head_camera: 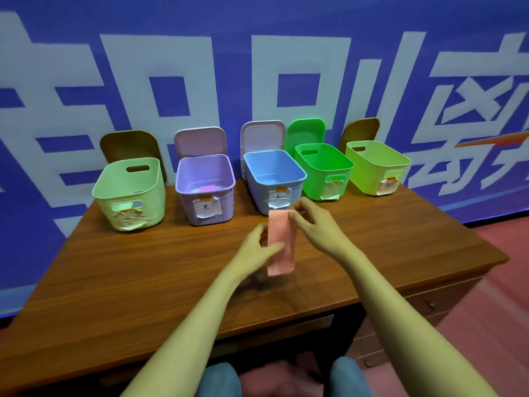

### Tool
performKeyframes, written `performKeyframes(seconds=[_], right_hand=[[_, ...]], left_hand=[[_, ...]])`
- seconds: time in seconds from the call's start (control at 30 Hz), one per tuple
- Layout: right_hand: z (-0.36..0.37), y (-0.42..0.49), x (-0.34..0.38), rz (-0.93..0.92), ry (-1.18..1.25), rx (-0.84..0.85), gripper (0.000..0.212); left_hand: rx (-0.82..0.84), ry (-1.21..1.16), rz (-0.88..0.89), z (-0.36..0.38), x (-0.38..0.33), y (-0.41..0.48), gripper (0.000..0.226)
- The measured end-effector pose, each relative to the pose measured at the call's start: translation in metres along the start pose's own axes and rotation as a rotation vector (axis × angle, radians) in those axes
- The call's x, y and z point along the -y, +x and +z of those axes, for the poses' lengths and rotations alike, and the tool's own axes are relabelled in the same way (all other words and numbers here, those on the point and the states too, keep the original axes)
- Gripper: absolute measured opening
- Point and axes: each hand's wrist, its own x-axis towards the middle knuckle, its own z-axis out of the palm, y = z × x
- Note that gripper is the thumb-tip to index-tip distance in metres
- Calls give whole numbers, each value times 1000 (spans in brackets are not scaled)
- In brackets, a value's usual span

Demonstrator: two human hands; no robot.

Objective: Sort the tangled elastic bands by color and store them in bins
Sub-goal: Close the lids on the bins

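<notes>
Above the table (143, 267), the pink band (279, 247) lay lengthwise away from the person, just before the blue bin (297, 176) of 5. The right hand (315, 224) pinched its far end; the left hand (256, 247) gripped its middle.

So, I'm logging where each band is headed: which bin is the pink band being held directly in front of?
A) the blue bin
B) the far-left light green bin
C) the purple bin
A: the left hand and right hand hold the pink band with its top edge overlapping the paper label on the blue bin.
</notes>
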Motion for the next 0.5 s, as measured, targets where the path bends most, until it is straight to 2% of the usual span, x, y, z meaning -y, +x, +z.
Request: performKeyframes(seconds=[0.2, 0.3, 0.43, 0.5], right_hand=[[-4, 53, -50, 96, 78, -75, 9], [-10, 84, -87, 144, 69, -99, 9], [-37, 122, -118, 233, 80, -114, 13], [-51, 134, -124, 250, 81, -112, 16]], left_hand=[[62, -97, -161, 27, 38, 43, 39], [48, -141, -229, 45, 38, 77, 29], [32, 21, -256, 72, 13, 123, 21], [50, 104, -265, 82, -2, 133, 25]])
